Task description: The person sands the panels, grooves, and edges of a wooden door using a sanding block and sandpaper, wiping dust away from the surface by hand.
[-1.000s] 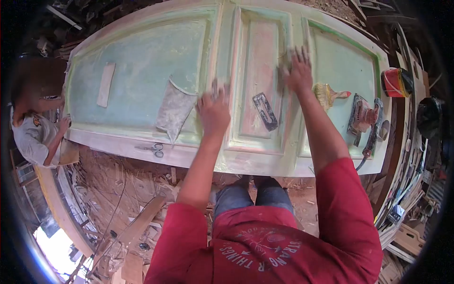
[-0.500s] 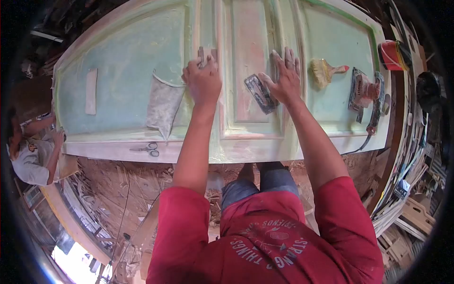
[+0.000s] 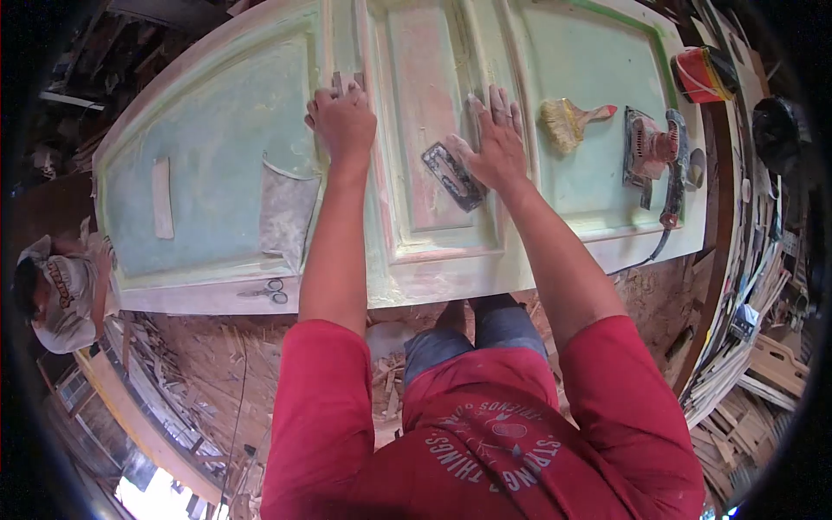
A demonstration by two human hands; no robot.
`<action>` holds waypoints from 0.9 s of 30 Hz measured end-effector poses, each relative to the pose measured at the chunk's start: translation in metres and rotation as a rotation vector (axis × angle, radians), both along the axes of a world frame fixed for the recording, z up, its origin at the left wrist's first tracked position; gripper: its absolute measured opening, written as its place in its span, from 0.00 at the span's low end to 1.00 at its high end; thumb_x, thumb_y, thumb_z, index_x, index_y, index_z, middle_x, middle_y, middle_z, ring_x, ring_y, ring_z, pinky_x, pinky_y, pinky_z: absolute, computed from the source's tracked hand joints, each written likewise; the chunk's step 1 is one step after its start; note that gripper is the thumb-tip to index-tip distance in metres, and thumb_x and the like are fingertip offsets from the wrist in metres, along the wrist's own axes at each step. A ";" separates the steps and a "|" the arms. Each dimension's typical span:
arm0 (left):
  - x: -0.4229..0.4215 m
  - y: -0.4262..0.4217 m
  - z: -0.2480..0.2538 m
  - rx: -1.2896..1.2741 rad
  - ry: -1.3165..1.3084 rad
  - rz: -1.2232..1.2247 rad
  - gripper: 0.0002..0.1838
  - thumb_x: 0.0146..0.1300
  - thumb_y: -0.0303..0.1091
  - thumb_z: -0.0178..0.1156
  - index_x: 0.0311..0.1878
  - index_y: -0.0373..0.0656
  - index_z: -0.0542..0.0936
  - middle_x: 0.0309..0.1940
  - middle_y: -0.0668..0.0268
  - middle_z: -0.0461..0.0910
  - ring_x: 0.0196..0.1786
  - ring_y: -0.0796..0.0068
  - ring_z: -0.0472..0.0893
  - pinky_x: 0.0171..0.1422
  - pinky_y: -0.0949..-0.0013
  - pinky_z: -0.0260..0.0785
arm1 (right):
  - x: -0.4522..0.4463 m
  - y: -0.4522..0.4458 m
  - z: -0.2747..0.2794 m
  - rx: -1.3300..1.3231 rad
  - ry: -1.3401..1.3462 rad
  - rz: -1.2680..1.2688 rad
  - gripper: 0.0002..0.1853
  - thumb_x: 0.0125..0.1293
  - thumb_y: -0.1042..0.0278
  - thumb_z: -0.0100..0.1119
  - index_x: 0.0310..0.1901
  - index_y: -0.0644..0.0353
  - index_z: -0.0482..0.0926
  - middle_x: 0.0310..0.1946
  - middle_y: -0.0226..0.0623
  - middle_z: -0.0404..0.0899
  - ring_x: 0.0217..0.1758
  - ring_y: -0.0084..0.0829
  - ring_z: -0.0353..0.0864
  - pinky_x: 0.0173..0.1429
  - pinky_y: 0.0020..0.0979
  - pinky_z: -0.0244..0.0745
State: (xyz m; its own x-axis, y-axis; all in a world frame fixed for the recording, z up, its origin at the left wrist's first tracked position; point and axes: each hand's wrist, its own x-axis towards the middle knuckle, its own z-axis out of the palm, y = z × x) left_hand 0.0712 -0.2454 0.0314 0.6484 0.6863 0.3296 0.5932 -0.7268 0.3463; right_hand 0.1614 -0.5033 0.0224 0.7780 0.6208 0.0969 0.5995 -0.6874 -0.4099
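Note:
My left hand (image 3: 343, 126) is closed around a small grey-brown piece that looks like sandpaper (image 3: 348, 81), pressed on a narrow strip of the pale green panelled door (image 3: 433, 282). My right hand (image 3: 497, 143) lies open on the raised moulding, fingers stretched out and dusted white. Beside its thumb, a dark rectangular tool with a handle (image 3: 453, 177) rests on the pinkish middle panel. To the right lies a wide paintbrush (image 3: 568, 126). Left of my left forearm are a greyish plastic bag (image 3: 286, 211) and a pair of scissors (image 3: 267, 291).
A power sander (image 3: 652, 152) with its cord sits on the door's right panel. A red container (image 3: 704, 74) stands by the right edge. On the left panel lies a pale strip (image 3: 163, 198). Another person (image 3: 65, 290) is at the left end. Wood scraps cover the floor (image 3: 204, 351).
The view has shifted, so the door appears further left. My left hand has slid slightly away from me along the strip; my right hand stays on the moulding. The other person has leaned over.

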 end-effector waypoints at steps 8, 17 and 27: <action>-0.172 -0.113 0.007 -0.053 0.024 -0.085 0.14 0.73 0.34 0.67 0.57 0.50 0.95 0.52 0.52 0.83 0.57 0.47 0.79 0.68 0.45 0.68 | 0.057 0.019 -0.008 -0.008 -0.011 0.010 0.53 0.76 0.36 0.62 0.89 0.61 0.51 0.91 0.46 0.52 0.96 0.40 0.44 0.97 0.45 0.34; 0.066 0.046 -0.005 0.125 0.044 -0.028 0.15 0.79 0.41 0.61 0.51 0.44 0.92 0.48 0.54 0.85 0.55 0.47 0.82 0.61 0.43 0.71 | 0.061 0.021 0.004 -0.103 -0.035 0.033 0.60 0.70 0.36 0.67 0.91 0.60 0.44 0.92 0.45 0.48 0.96 0.42 0.44 0.98 0.45 0.33; -0.148 -0.100 0.004 -0.011 0.041 -0.058 0.12 0.73 0.36 0.67 0.53 0.50 0.95 0.57 0.52 0.84 0.58 0.52 0.80 0.68 0.48 0.69 | 0.056 0.018 0.005 -0.075 -0.002 0.059 0.61 0.67 0.39 0.70 0.90 0.63 0.47 0.92 0.47 0.49 0.96 0.42 0.43 0.98 0.46 0.34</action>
